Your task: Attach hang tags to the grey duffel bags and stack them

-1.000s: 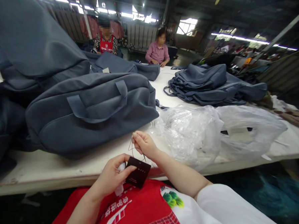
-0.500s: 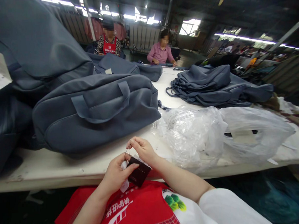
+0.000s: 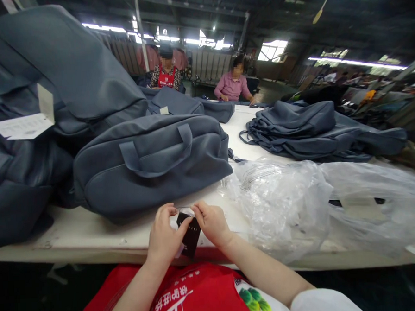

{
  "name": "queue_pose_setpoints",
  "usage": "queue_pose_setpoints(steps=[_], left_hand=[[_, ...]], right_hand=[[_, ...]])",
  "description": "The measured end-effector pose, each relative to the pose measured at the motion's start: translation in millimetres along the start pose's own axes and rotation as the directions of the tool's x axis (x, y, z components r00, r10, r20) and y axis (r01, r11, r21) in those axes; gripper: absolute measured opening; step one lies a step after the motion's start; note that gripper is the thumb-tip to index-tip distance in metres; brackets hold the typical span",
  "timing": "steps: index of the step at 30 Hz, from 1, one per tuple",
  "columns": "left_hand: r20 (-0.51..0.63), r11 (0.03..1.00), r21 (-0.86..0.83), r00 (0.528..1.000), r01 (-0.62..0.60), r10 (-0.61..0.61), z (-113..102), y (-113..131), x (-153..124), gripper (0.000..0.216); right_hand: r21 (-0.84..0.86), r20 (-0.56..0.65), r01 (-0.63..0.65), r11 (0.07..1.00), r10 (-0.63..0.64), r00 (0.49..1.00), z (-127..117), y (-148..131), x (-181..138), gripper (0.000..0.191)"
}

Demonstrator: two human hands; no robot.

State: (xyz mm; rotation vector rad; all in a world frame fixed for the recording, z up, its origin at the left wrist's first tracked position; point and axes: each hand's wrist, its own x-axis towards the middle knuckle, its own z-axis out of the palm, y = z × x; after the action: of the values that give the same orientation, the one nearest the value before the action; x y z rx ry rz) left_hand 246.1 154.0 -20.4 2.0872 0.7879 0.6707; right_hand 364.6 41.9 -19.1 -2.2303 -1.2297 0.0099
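Observation:
My left hand (image 3: 165,236) is closed on a small black hang tag (image 3: 190,234), held upright at the near edge of the white table (image 3: 103,235). Something small and white shows under its fingers. My right hand (image 3: 211,222) pinches the thin string at the top of the tag. Both hands meet just in front of a grey duffel bag (image 3: 152,160) lying on its side with its handles facing me.
More grey bags are piled at the left (image 3: 29,137) and stacked at the back right (image 3: 317,131). Crumpled clear plastic bags (image 3: 300,201) lie to the right of my hands. Two other people (image 3: 233,82) work at the table's far end.
My right hand has come down and left from a raised pull on the string to meet my left hand at the tag. The tag has turned more upright. The view shifted left.

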Motion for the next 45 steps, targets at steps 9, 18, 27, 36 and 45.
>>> queue_pose_setpoints(steps=[9, 18, 27, 36, 45], left_hand=[[0.313, 0.990, 0.040, 0.939, 0.137, -0.143, -7, 1, -3, 0.020], [0.334, 0.930, -0.240, 0.923, 0.278, -0.190, -10, 6, -10, 0.023], [0.392, 0.957, -0.192, 0.911, 0.219, -0.130, -22, -1, -13, 0.042], [0.415, 0.938, -0.301, 0.909, 0.174, -0.036, -33, 12, -16, 0.011], [0.356, 0.858, -0.424, 0.925, 0.290, -0.136, -46, 2, -21, 0.017]], right_hand=[[-0.117, 0.094, 0.103, 0.988, -0.092, 0.991, 16, 2, -10, 0.032], [-0.010, -0.002, 0.201, 0.979, -0.201, 0.980, 13, -3, -21, 0.034], [0.834, -0.027, -0.167, 0.525, 0.342, 0.939, -6, 2, 12, 0.044], [0.890, 0.083, -0.216, 0.402, 0.321, 0.943, -2, -2, 18, 0.045], [0.865, 0.180, -0.271, 0.423, 0.243, 0.953, 6, -20, 31, 0.052]])
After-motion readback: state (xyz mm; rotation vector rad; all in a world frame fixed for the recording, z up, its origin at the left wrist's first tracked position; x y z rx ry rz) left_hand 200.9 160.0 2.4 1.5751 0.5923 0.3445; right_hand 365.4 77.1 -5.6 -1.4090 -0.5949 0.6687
